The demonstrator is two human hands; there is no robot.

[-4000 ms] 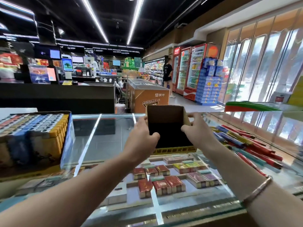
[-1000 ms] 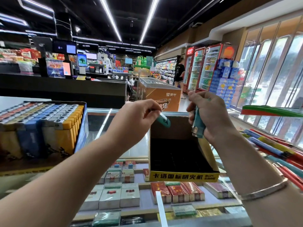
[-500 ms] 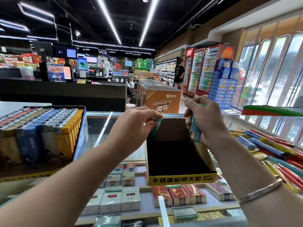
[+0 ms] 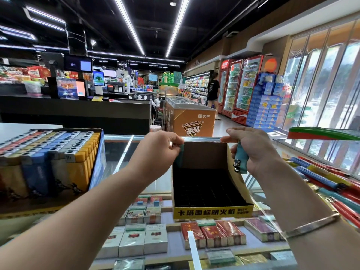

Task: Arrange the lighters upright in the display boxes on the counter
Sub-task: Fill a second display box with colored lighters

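Pinching a teal lighter [image 4: 179,155] in our left hand [image 4: 159,151], we hold it upright at the back left corner of the empty yellow display box [image 4: 212,211] on the glass bench [image 4: 118,152]. Our right hand [image 4: 253,151] has its grip curled round a second teal lighter [image 4: 241,159], metal end down, over the box's right wall. At left stands a full box of lighters [image 4: 48,152].

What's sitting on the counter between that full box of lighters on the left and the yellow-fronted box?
In the head view, only bare glass counter lies between the full box and the yellow-fronted box; the left forearm crosses above it.
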